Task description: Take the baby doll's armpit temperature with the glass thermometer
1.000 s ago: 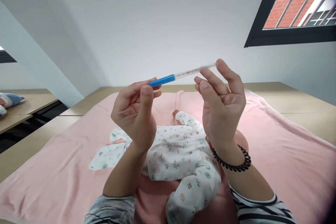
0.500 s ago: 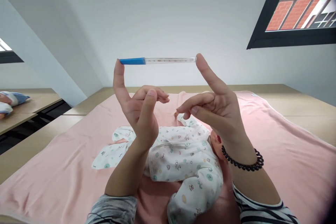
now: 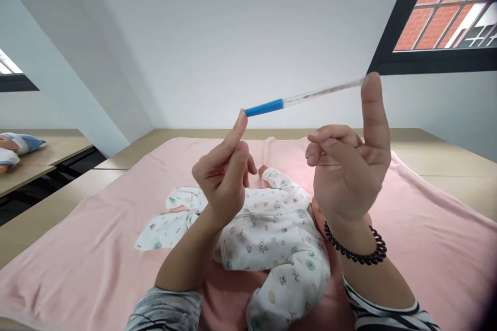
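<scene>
A slim clear thermometer [image 3: 322, 94] with a blue end hangs in the air between my two index fingertips, tilted up toward the right. My left hand [image 3: 223, 176] presses the tip of its index finger on the blue end, its other fingers curled in. At the clear end, the index fingertip of my right hand [image 3: 351, 160] props the other side, with its thumb and remaining fingers folded. Below lies a baby doll in white printed clothes [image 3: 267, 238]; my right hand and wrist hide most of its head.
The doll rests on a pink blanket [image 3: 97, 248] spread over a wooden table [image 3: 446, 160]. Another doll [image 3: 19, 145] lies on a table at the far left. A pale wall and a barred window [image 3: 438, 10] stand behind.
The thermometer has moved right and gone from level to tilted, its blue end lower. Both hands have shifted right and turned, still holding it between the index fingertips.
</scene>
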`<action>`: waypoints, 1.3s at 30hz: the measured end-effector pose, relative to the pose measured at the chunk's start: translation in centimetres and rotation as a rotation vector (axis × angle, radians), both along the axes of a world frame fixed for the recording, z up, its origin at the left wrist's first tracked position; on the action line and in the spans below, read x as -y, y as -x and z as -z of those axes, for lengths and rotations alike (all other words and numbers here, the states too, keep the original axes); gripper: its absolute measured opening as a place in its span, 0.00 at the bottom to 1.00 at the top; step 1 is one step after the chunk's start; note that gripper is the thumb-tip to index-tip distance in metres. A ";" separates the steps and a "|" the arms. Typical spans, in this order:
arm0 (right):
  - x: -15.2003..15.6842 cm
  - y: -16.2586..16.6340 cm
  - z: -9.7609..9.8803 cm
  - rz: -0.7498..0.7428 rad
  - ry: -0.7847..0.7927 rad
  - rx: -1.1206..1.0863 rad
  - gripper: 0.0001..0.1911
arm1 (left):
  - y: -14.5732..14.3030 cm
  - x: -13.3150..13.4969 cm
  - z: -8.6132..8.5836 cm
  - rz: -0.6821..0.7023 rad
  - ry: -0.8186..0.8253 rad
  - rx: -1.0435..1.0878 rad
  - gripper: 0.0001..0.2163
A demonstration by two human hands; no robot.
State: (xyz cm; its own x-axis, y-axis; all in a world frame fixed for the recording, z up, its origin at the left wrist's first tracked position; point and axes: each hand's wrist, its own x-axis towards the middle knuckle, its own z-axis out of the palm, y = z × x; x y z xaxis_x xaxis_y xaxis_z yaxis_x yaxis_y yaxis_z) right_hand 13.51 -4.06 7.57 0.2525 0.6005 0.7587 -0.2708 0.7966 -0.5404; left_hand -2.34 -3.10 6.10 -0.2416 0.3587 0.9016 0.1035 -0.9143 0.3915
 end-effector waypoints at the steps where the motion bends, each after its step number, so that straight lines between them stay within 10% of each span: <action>1: 0.0 0.0 0.0 0.003 -0.008 -0.007 0.32 | 0.1 -0.1 0.0 0.006 -0.012 -0.002 0.14; 13: 0.1 0.2 0.0 -0.030 -0.111 -0.060 0.32 | 0.1 -0.4 -0.2 0.029 -0.113 0.008 0.19; 22: -0.1 1.3 0.3 0.271 -0.010 -0.148 0.11 | 0.4 -0.4 0.0 0.008 -0.083 0.016 0.17; 39: -0.9 -3.7 -1.8 0.172 0.035 0.110 0.05 | 0.8 -0.3 -0.5 -0.024 -0.063 0.010 0.16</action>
